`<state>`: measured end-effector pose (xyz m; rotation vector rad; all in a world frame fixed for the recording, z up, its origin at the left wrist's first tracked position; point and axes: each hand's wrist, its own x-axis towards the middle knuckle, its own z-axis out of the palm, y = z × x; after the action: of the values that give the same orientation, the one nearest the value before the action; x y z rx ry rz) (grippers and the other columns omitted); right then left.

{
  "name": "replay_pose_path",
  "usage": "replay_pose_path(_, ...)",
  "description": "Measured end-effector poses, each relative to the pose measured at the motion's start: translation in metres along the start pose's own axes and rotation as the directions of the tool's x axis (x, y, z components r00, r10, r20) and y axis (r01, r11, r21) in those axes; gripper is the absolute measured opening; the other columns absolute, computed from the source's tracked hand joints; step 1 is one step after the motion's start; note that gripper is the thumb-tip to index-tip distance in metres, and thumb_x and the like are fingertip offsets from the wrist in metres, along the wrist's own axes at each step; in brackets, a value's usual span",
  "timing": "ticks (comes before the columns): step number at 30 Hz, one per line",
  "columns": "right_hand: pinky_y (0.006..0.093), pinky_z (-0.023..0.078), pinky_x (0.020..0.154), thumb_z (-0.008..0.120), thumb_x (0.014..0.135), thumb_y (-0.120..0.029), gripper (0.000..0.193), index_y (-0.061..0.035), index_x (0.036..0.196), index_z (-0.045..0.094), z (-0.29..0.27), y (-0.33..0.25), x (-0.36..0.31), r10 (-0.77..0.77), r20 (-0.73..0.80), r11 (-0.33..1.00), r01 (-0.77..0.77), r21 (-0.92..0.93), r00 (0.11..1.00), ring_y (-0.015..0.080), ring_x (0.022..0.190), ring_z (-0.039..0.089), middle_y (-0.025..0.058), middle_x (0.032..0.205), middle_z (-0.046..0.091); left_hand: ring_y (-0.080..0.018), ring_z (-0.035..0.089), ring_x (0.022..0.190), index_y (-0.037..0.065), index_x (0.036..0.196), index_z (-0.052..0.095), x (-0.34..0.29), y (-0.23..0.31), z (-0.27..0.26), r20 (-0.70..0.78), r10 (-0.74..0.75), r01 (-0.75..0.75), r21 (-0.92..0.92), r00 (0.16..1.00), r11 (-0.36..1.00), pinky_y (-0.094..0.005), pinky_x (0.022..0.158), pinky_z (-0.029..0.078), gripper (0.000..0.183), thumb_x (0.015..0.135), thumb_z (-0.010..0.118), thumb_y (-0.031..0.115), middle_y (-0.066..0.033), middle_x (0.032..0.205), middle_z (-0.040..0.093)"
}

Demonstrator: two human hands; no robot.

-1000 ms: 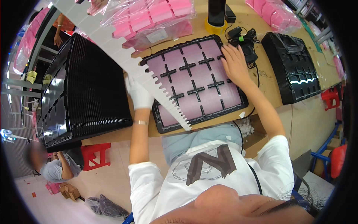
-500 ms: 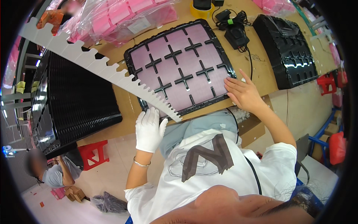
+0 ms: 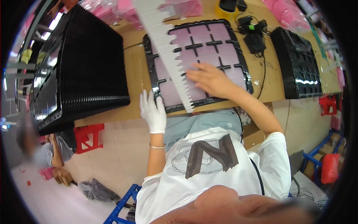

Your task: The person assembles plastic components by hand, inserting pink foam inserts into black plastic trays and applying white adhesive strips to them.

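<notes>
One brown work table: it carries the whole layout [image 3: 136, 76] across the person's front.
Tall black ribbed plastic tray stack: on the table's left [image 3: 95, 63], left of the gloved hand and apart from it.
White cotton T-shirt: worn by the person [image 3: 160, 190]; a big dark letter-like print [image 3: 211, 153] over thin line drawing is its only clear marking.
Black moulded plastic tray with flat mauve pieces: directly ahead of the person [image 3: 150, 59], long axis roughly left to right, right end slightly farther off; no label or readable writing shows on it.
Shorter black plastic tray stack: right of the tray [image 3: 300, 69], well apart; no lettering legible.
Pale grey saw-toothed strip: crosses in front of the tray [image 3: 169, 61]; contact cannot be told.
Bare right hand: nearer the tray's middle, above the mauve pieces [image 3: 210, 79], palm down, fingers loosely spread, nothing pinched; whether it touches cannot be told.
White-gloved left hand: beside the near left corner [image 3: 153, 115], tray ahead and rightward, fingers extended, thumb apart; contact unclear.
Black power adapter with cable: between tray and shorter stack [image 3: 255, 43]; any print too small to read.
</notes>
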<state>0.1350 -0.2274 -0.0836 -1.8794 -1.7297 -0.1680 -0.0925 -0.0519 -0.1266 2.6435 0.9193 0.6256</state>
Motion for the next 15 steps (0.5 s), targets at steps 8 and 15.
replay_pose_path(8, 0.0532, 0.02, 0.118, 0.062, 0.08, -0.026, 0.026, -0.0028, 0.09, 0.071, 0.042, -0.055, 0.038, -0.259, 0.23, 0.966, 0.258, 0.036, 0.938, 0.0275, 0.127, 0.048, 0.009, 0.115, 0.063, -0.0406, 0.043, 0.13, 0.001, 0.128, 0.055, 0.004, -0.009, -0.007, 0.011, 0.026, -0.026, -0.003, 1.0, 1.0, -0.0498, 0.104, 0.037, 0.038, 0.095, 0.051, 0.02, -0.0202, 0.139, 0.049)
replay_pose_path(15, 0.0521, 0.013, 0.12, 0.055, 0.091, -0.026, 0.034, -0.0029, 0.113, 0.067, 0.038, -0.077, 0.026, -0.2, 0.36, 0.974, 0.144, 0.177, 0.911, 0.0266, 0.134, 0.042, 0.0082, 0.123, 0.062, -0.0358, 0.04, 0.133, 0.002, 0.118, 0.061, 0.005, -0.007, -0.007, 0.002, -0.081, 0.081, -0.115, 0.997, 0.99, -0.0457, 0.106, 0.035, 0.049, 0.08, 0.073, 0.031, -0.0162, 0.137, 0.052)
